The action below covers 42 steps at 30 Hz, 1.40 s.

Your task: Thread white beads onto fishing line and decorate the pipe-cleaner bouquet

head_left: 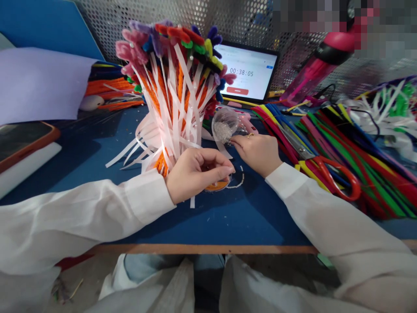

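My left hand [203, 170] is closed in a pinch, with the end of a thin bead string [241, 180] at its fingertips; the string curves down onto the blue table. Under that hand lies an orange round piece [216, 186], partly hidden. My right hand [256, 150], a ring on one finger, reaches to the mouth of a clear cup of small white beads [223, 130]. Its fingertips are together at the beads; whether they grip one is too small to tell. Behind my left hand stands a bundle of pipe-cleaner flowers [172, 87] with pale ribbons.
Scissors with orange handles [339, 178] lie on loose pipe cleaners [368, 152] at the right. A tablet [247, 71] and a pink bottle [312, 71] stand at the back. A phone [26, 141] and purple sheet [45, 84] are at the left.
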### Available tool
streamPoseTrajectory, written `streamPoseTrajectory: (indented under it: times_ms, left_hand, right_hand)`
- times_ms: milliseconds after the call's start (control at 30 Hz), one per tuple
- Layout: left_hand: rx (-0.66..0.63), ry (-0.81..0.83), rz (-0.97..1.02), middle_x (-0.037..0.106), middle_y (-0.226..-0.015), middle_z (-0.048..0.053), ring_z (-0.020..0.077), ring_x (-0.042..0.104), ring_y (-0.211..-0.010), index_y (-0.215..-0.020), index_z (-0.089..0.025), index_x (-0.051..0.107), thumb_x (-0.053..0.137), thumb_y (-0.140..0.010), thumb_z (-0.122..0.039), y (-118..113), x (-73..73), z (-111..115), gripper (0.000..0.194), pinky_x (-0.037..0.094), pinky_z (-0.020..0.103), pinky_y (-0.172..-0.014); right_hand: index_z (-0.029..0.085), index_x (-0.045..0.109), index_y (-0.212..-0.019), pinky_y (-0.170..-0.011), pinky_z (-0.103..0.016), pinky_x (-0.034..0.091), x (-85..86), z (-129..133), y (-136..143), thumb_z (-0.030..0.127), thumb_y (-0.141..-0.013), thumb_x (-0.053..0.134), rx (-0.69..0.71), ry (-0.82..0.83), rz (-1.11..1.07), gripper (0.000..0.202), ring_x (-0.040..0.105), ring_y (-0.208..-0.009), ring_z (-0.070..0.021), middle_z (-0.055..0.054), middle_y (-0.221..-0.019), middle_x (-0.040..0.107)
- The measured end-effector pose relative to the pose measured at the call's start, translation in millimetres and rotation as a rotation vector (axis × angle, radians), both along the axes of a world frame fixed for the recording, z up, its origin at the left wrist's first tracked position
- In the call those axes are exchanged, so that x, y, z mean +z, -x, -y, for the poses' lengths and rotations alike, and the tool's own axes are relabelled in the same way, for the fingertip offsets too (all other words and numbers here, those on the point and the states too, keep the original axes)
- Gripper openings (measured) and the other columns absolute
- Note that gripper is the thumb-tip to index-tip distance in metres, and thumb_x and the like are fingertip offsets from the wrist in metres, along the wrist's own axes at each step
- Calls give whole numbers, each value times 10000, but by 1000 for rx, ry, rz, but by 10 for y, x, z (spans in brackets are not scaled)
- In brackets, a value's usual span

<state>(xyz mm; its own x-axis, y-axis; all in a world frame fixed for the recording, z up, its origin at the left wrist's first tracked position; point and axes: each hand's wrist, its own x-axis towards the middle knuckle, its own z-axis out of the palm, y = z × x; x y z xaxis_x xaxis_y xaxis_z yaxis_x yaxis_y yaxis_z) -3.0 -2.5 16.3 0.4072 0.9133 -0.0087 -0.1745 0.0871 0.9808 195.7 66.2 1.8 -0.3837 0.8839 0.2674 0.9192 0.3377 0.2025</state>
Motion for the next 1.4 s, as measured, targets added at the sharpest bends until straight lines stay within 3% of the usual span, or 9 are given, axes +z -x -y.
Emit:
streamPoseTrajectory:
  times_ms: [167, 600, 700, 767, 867, 967, 1033, 1200, 1400]
  left_hand:
    - [0, -27, -8, 682, -626, 25, 79, 580, -534, -764, -101, 701, 848, -683, -263, -7, 2, 3, 233, 452, 184, -498]
    - [-12, -13, 20, 677, -614, 11, 63, 574, -526, -764, -94, 693, 847, -680, -199, -9, 2, 0, 204, 440, 165, -497]
    - [-7, -23, 18, 678, -617, 11, 64, 581, -534, -765, -96, 692, 843, -687, -208, -7, 2, 1, 203, 446, 161, -501]
    - [5, -37, 2, 678, -624, 11, 62, 572, -529, -764, -101, 691, 833, -701, -224, -4, 3, 2, 198, 445, 161, -497]
    - [23, -59, -12, 675, -637, 5, 49, 543, -508, -765, -111, 683, 809, -730, -239, 3, -3, 1, 183, 437, 154, -484]
    - [43, -85, -20, 673, -649, 2, 48, 539, -506, -774, -122, 673, 756, -782, -256, 11, -20, -9, 158, 441, 152, -485]
    - [50, -99, -31, 675, -660, 3, 50, 541, -510, -784, -127, 673, 735, -802, -273, 15, -31, -16, 160, 446, 154, -487]
    - [47, -87, -26, 667, -652, -5, 42, 530, -501, -776, -129, 667, 739, -801, -282, 18, -38, -19, 171, 443, 146, -485]
    - [34, -68, -30, 663, -635, -5, 45, 528, -496, -759, -129, 662, 769, -770, -292, 12, -19, -7, 196, 432, 151, -479]
  right_hand:
    - [227, 783, -1049, -564, -315, 197, -34, 11, -38, 377, -980, 457, 47, -22, -44, 366, 666, -752, -219, -92, -840, 776]
    - [193, 785, -1010, -554, -313, 181, -65, -42, -46, 288, -970, 447, 151, -32, 30, 353, 643, -720, -196, -104, -778, 760]
    - [194, 792, -992, -563, -311, 229, -55, -27, -79, 327, -971, 451, 172, -91, -77, 366, 635, -691, -191, -92, -739, 749]
    - [203, 795, -964, -585, -302, 301, -23, 28, -98, 358, -957, 494, 201, -126, -273, 339, 617, -649, -173, -65, -685, 727]
    - [190, 779, -914, -572, -285, 393, 46, 160, -97, 376, -885, 635, 244, 64, -773, 237, 538, -500, -125, 3, -532, 622]
    - [198, 740, -865, -442, -258, 324, 88, 279, -59, 388, -813, 726, 248, 428, -1307, 197, 403, -380, -76, 56, -489, 552]
    - [205, 722, -822, -412, -246, 264, 90, 326, -23, 384, -784, 752, 260, 594, -1526, 186, 338, -358, -55, 79, -463, 506]
    - [195, 713, -791, -410, -234, 209, 55, 374, 42, 397, -750, 797, 272, 828, -1671, 222, 318, -351, -33, 98, -441, 475]
    - [193, 704, -773, -414, -236, 213, 37, 401, 56, 384, -732, 822, 275, 868, -1700, 229, 331, -351, -29, 108, -446, 467]
